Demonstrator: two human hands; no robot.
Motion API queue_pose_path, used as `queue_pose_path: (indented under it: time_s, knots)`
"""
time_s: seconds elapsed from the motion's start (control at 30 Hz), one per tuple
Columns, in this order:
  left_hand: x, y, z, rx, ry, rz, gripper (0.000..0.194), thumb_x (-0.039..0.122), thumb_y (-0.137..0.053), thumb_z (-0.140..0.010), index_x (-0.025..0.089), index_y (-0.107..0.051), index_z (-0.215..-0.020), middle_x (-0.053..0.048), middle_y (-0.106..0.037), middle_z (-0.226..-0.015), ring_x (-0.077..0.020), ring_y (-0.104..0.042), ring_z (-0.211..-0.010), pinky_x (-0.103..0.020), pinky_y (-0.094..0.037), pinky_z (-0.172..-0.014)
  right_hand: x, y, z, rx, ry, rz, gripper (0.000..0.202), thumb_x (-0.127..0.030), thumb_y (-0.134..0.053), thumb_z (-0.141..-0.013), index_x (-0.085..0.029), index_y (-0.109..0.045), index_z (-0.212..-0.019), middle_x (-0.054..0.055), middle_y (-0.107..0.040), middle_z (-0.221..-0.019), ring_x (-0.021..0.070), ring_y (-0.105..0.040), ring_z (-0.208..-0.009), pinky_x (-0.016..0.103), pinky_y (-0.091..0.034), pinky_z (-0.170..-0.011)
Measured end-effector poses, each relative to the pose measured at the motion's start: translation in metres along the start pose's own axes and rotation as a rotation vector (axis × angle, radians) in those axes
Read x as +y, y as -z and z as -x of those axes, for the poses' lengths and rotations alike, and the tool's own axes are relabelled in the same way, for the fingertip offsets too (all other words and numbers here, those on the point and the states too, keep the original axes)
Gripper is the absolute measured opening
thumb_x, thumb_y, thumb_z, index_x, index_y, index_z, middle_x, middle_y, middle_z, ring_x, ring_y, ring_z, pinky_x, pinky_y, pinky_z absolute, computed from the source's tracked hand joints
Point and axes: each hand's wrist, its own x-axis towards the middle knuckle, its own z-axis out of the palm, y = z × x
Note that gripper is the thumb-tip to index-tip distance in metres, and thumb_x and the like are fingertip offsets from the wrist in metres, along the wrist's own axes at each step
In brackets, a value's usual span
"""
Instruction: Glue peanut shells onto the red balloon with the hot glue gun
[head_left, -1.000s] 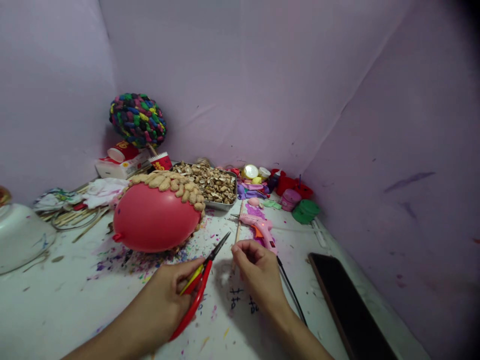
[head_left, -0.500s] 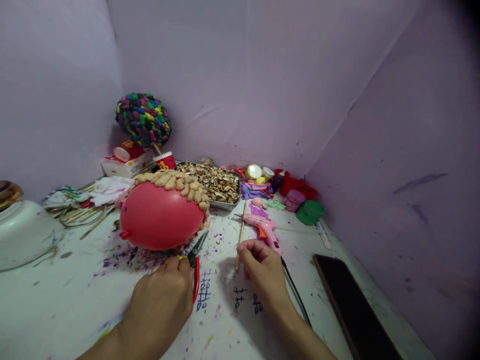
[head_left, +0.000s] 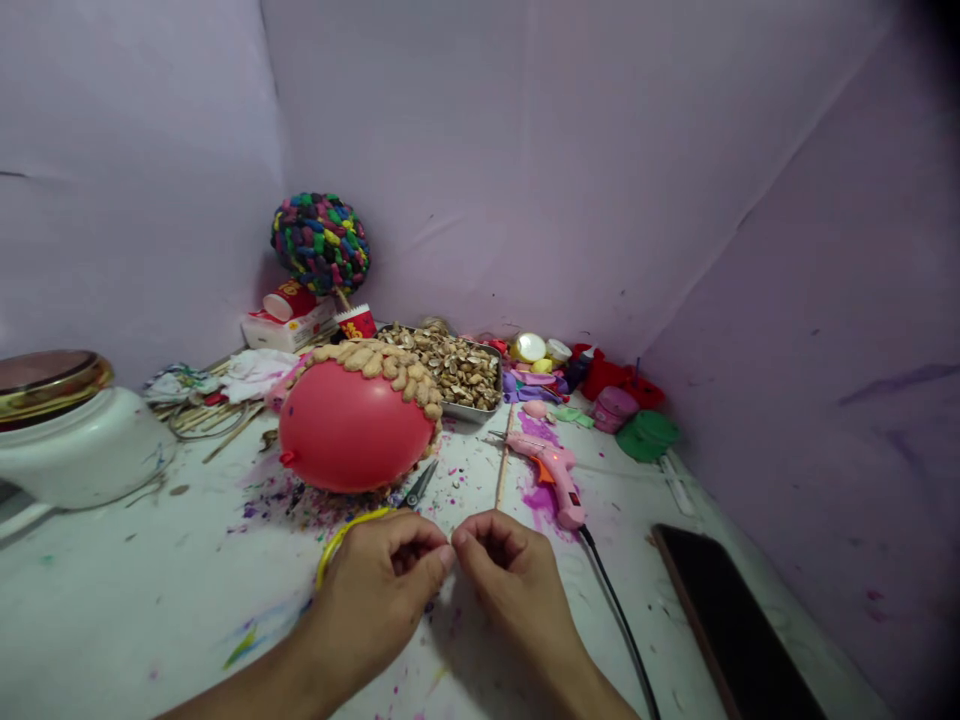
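My left hand (head_left: 382, 590) and my right hand (head_left: 514, 575) meet low in the middle of the head view, thumbs and fingertips pinched together. Anything between them is too small to make out. Just beyond my left hand lies a cutting tool (head_left: 421, 484) with dark pointed blades; a yellow handle shows behind the hand. A red balloon (head_left: 352, 425) rests on the table, peanut shells (head_left: 375, 360) covering its upper back. Beyond my right hand are a thin wooden stick (head_left: 503, 465) and a pink glue gun (head_left: 547, 465), lying on its side with a small light lit.
A metal tray (head_left: 480, 414) of shells stands behind the balloon. At left is a white pot (head_left: 97, 450); at right lie a phone (head_left: 720, 610) and the gun's black cord (head_left: 611, 600). A multicoloured ball (head_left: 321, 243) stands at the back, near paint tubs (head_left: 646, 434).
My left hand has left the cutting tool's handles and come to my right hand's fingertips. My right hand has moved slightly toward me, away from the stick. The view has turned slightly left.
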Motion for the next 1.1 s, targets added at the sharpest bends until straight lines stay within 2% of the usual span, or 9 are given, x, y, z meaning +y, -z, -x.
queue_pose_path:
  time_s: [0.23, 0.33, 0.6, 0.73, 0.87, 0.97, 1.03, 1.1]
  knots:
    - [-0.006, -0.001, -0.004, 0.079, 0.001, -0.029, 0.021, 0.03, -0.049, -0.073, 0.017, -0.062, -0.062, 0.001, -0.058, -0.057, -0.0128, -0.051, -0.056, -0.022, -0.037, -0.052, 0.002, 0.001, 0.003, -0.072, 0.018, -0.028, 0.019, -0.031, -0.057, -0.069, -0.014, -0.06, -0.063, -0.003, -0.048, -0.05, 0.0078, -0.038, -0.045, 0.02, -0.029, -0.043]
    - [-0.008, 0.0, -0.005, 0.103, -0.019, -0.112, 0.019, 0.027, -0.049, -0.072, 0.018, -0.06, -0.059, 0.002, -0.056, -0.055, -0.0118, -0.05, -0.053, -0.022, -0.036, -0.05, 0.001, 0.005, 0.002, -0.082, 0.069, 0.033, 0.021, -0.034, -0.055, -0.072, -0.014, -0.061, -0.068, -0.004, -0.046, -0.051, 0.0072, -0.036, -0.043, 0.019, -0.028, -0.041]
    - [-0.01, 0.003, -0.001, 0.116, -0.278, -0.482, 0.018, 0.018, -0.045, -0.071, 0.018, -0.057, -0.057, 0.0, -0.057, -0.058, -0.0117, -0.049, -0.054, -0.023, -0.032, -0.051, 0.0, 0.011, 0.007, -0.102, 0.437, 0.514, 0.016, -0.02, -0.049, -0.077, -0.015, -0.064, -0.072, 0.002, -0.06, -0.062, 0.0102, -0.05, -0.05, 0.02, -0.035, -0.047]
    - [-0.011, 0.005, 0.002, 0.118, -0.409, -0.589, 0.021, 0.02, -0.042, -0.076, 0.018, -0.055, -0.059, -0.002, -0.056, -0.059, -0.0131, -0.05, -0.056, -0.024, -0.033, -0.053, 0.0, 0.011, 0.009, -0.115, 0.475, 0.661, 0.014, -0.018, -0.049, -0.076, -0.016, -0.062, -0.071, 0.001, -0.061, -0.063, 0.0111, -0.052, -0.053, 0.02, -0.036, -0.05]
    - [-0.013, 0.005, 0.003, 0.121, -0.481, -0.629, 0.021, 0.02, -0.041, -0.077, 0.017, -0.055, -0.062, -0.003, -0.056, -0.061, -0.0141, -0.051, -0.058, -0.025, -0.034, -0.055, -0.002, 0.012, 0.008, -0.149, 0.485, 0.722, 0.014, -0.019, -0.048, -0.077, -0.017, -0.061, -0.075, 0.001, -0.061, -0.066, 0.0113, -0.053, -0.054, 0.021, -0.037, -0.051]
    - [-0.012, 0.005, 0.004, 0.104, -0.451, -0.573, 0.023, 0.021, -0.04, -0.079, 0.017, -0.057, -0.063, -0.003, -0.056, -0.063, -0.0139, -0.051, -0.059, -0.026, -0.034, -0.056, 0.0, 0.012, 0.007, -0.117, 0.479, 0.74, 0.013, -0.019, -0.048, -0.077, -0.018, -0.061, -0.073, 0.001, -0.06, -0.064, 0.0113, -0.053, -0.051, 0.021, -0.036, -0.049]
    - [-0.009, 0.005, 0.002, 0.073, -0.345, -0.445, 0.024, 0.024, -0.041, -0.079, 0.017, -0.059, -0.064, -0.002, -0.057, -0.064, -0.0133, -0.051, -0.059, -0.025, -0.034, -0.056, 0.002, 0.012, 0.006, -0.067, 0.502, 0.733, 0.013, -0.019, -0.048, -0.077, -0.017, -0.06, -0.073, 0.001, -0.059, -0.062, 0.0113, -0.053, -0.049, 0.021, -0.036, -0.047]
    - [-0.006, 0.005, -0.001, 0.036, -0.182, -0.243, 0.024, 0.028, -0.043, -0.078, 0.017, -0.059, -0.063, 0.0, -0.056, -0.061, -0.0121, -0.049, -0.057, -0.023, -0.034, -0.053, 0.004, 0.012, 0.005, -0.005, 0.561, 0.71, 0.014, -0.019, -0.048, -0.078, -0.017, -0.06, -0.072, 0.001, -0.059, -0.061, 0.011, -0.053, -0.048, 0.021, -0.036, -0.046]
